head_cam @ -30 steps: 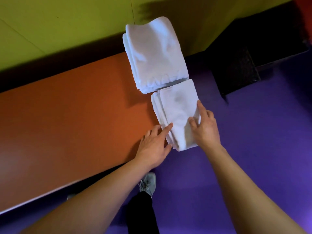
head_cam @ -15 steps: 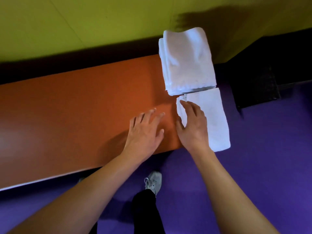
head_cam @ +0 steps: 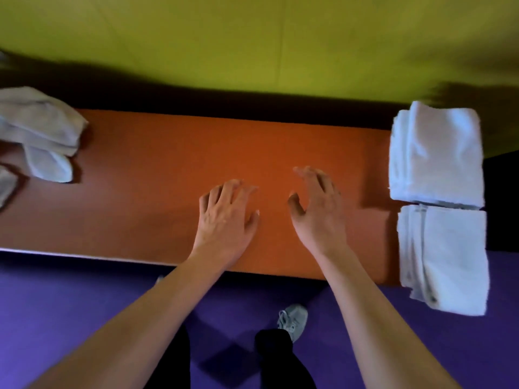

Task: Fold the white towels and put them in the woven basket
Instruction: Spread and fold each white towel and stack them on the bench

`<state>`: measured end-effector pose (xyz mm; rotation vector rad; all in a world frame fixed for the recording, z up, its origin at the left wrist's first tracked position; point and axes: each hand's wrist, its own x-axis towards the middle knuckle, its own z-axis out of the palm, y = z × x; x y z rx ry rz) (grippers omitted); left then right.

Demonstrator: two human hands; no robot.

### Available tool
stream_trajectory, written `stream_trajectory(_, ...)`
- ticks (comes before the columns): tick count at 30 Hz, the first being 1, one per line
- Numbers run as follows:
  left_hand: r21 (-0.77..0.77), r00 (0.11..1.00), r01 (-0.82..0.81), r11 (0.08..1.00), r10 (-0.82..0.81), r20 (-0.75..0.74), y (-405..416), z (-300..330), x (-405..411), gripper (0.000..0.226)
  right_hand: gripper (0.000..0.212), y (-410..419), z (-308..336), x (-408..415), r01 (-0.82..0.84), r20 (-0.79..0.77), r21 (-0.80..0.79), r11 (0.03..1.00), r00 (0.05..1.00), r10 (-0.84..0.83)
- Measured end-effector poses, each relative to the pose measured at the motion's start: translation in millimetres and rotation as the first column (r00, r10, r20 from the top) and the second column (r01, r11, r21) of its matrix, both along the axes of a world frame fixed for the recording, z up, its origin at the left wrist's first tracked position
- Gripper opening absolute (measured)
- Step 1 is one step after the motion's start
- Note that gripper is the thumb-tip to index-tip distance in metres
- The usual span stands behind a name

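Two folded white towel stacks lie at the right end of the orange table (head_cam: pixel 174 175): a thick far stack (head_cam: pixel 436 153) and a thinner near stack (head_cam: pixel 446 256) that overhangs the table's front edge. A loose, unfolded white towel (head_cam: pixel 42 130) is bunched at the far left. My left hand (head_cam: pixel 227 217) hovers over the middle of the table with fingers spread and holds nothing. My right hand (head_cam: pixel 320 209) is beside it, also spread and empty, well left of the folded stacks. No woven basket is in view.
A yellow-green wall (head_cam: pixel 252 37) runs behind the table. The floor (head_cam: pixel 70 299) is purple, and my leg and grey shoe (head_cam: pixel 292 321) stand below the table's front edge. A small pale object (head_cam: pixel 7 183) shows at the left border.
My right hand has left the near folded stack and both hands have shifted left to the table's middle. The view has swung left, bringing the loose towel into sight.
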<state>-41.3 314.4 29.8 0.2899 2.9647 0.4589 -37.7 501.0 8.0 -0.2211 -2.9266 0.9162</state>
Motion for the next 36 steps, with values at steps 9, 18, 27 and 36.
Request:
stream_trajectory(9,0.022,0.976,-0.218,0.976,0.218,-0.006,-175.3,3.9,-5.8,0.038,0.04,-184.1,11.4,-41.3,-0.199,0.059,-0.046,0.979,0.978,0.201)
stream_trajectory(18,0.037,0.955,-0.296,0.954,0.295,0.034,-351.1,-17.8,-39.7,0.042,0.037,-359.3,-9.5,-90.0,-0.222,0.129,-0.134,0.966,0.962,0.239)
stream_trajectory(27,-0.102,0.982,-0.177,0.979,0.182,0.043,-456.9,-77.2,-117.4,0.046,0.037,-439.9,-49.0,-124.3,-0.197,0.22,-0.15,0.969,0.949,0.227)
stream_trajectory(36,-0.523,0.999,0.045,0.851,-0.041,0.021,-511.8,-121.5,-252.0,0.068,0.034,-428.9,-75.0,-163.5,-0.206,0.204,-0.072,0.976,0.955,0.216)
